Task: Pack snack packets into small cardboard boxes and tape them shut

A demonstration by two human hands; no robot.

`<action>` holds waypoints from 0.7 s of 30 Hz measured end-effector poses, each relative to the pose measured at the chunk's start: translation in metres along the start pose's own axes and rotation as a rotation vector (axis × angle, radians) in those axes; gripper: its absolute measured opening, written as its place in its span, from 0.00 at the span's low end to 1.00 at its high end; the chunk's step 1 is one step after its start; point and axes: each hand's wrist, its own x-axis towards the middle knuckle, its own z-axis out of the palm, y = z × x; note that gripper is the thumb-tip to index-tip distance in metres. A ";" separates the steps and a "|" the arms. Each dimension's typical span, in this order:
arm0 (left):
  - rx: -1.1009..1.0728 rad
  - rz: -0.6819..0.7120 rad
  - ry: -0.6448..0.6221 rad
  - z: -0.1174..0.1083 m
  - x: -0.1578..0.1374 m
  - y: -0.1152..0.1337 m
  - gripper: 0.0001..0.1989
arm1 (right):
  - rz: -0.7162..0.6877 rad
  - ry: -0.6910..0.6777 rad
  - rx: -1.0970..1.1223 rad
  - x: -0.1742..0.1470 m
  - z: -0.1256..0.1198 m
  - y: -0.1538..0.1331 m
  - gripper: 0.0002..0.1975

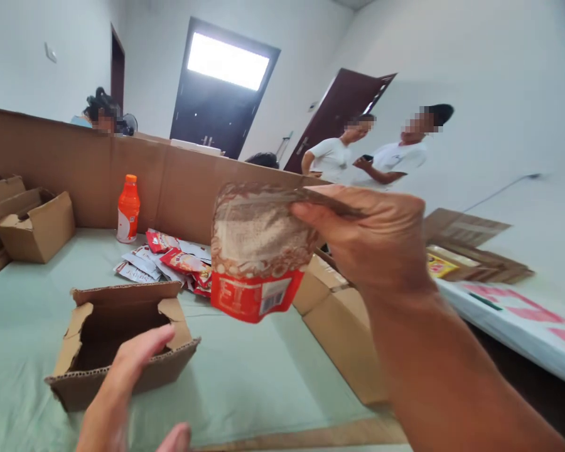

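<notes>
In my right hand (367, 226) is a food pouch (261, 251), brown and cream above with a red band and a barcode below. My fingers pinch its upper right corner and it hangs above the table. My left hand (127, 389) is low in the view with fingers apart and nothing in it. It is in front of an open cardboard box (136, 383), overlapping its near wall; whether it touches the box I cannot tell. The box's inside looks dark. Behind the box lies a pile of red and white packets (169, 257).
An orange bottle (129, 210) stands by a cardboard partition (183, 179). More open boxes (51, 226) sit at left, and a long carton (343, 333) at right. A side table (522, 320) holds flattened cardboard (480, 263). Several people (332, 157) are beyond the partition.
</notes>
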 end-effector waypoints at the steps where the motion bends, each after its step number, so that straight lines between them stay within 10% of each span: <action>1: -0.059 -0.060 -0.014 0.011 0.007 0.004 0.36 | 0.014 -0.026 0.009 -0.008 -0.006 -0.010 0.07; 5: -0.489 -0.413 -0.073 0.043 0.030 0.007 0.44 | 0.033 -0.141 0.059 -0.037 -0.016 -0.041 0.08; 10: -0.896 -0.743 -0.269 0.055 0.033 0.020 0.25 | -0.077 -0.336 0.150 -0.063 -0.020 -0.048 0.12; 16: -1.041 -0.804 -0.172 0.041 0.020 0.033 0.21 | -0.433 -0.704 0.003 -0.084 -0.039 -0.044 0.17; 21: -0.780 -0.684 -0.081 0.040 0.025 0.036 0.21 | -0.570 -0.673 -0.318 -0.109 -0.041 -0.058 0.35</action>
